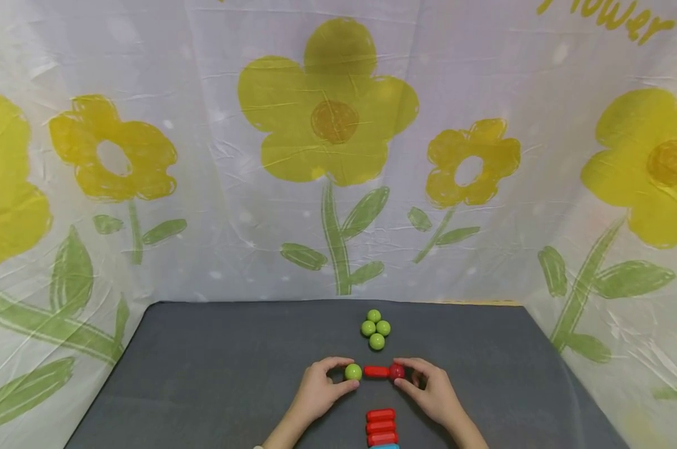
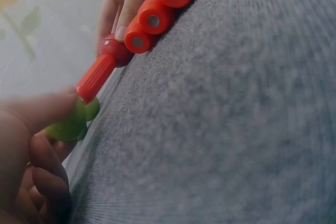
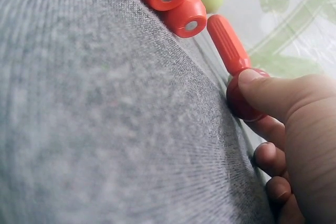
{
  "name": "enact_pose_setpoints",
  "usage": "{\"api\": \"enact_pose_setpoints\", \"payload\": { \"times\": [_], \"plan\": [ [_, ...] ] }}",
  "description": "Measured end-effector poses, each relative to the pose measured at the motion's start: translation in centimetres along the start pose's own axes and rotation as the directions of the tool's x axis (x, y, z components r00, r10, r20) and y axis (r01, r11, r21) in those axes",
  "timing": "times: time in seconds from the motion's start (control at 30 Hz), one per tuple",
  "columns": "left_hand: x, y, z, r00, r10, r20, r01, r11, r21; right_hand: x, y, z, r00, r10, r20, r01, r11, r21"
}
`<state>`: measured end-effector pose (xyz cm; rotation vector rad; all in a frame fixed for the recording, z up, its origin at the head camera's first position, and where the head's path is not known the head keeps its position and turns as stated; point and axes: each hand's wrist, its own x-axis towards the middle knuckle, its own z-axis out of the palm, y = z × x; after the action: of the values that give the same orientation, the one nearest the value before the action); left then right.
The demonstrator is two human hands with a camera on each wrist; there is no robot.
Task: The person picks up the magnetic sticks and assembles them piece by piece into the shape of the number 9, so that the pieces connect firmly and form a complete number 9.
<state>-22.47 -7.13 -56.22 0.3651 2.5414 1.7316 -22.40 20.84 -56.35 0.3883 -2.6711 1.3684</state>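
Two pinches serve me: my left hand (image 1: 318, 388) grips a green ball (image 1: 353, 372) just beside the near end of a red rod (image 1: 376, 371), my right hand (image 1: 435, 390) grips the red ball (image 1: 396, 371) at its other end, and I should line them up squarely before closing the gap.

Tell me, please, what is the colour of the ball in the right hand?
The ball is dark red; it shows best in the right wrist view.
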Motion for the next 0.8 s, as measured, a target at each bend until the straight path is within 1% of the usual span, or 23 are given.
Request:
{"api": "enact_pose_setpoints", "payload": {
  "times": [0.2,0.43,0.63,0.7,0.8],
  "plan": [
    [0.07,-0.15,-0.04,1.000,-0.004,-0.013,0.004,1.000,0.005,-0.04,0.12,0.04,1.000,-0.019,-0.001,0.019,1.000,0.001],
    [0.18,-0.40,0.11,0.999,0.019,-0.036,-0.018,0.999,0.037,-0.05,0.11,0.06,1.000,-0.020,-0.003,0.020,1.000,-0.003],
    [0.20,-0.46,0.17,0.999,0.029,-0.041,-0.027,0.998,0.059,-0.04,0.20,0.22,1.000,-0.019,0.003,0.019,1.000,0.003],
    [0.24,-0.39,0.21,0.999,0.033,-0.043,-0.030,0.997,0.073,-0.02,0.24,0.21,1.000,-0.025,0.000,0.025,1.000,0.006],
    [0.33,-0.26,0.29,0.998,0.047,-0.049,-0.041,0.992,0.115,0.02,0.31,0.10,0.999,-0.040,-0.006,0.040,0.999,-0.007]
  ]
}}
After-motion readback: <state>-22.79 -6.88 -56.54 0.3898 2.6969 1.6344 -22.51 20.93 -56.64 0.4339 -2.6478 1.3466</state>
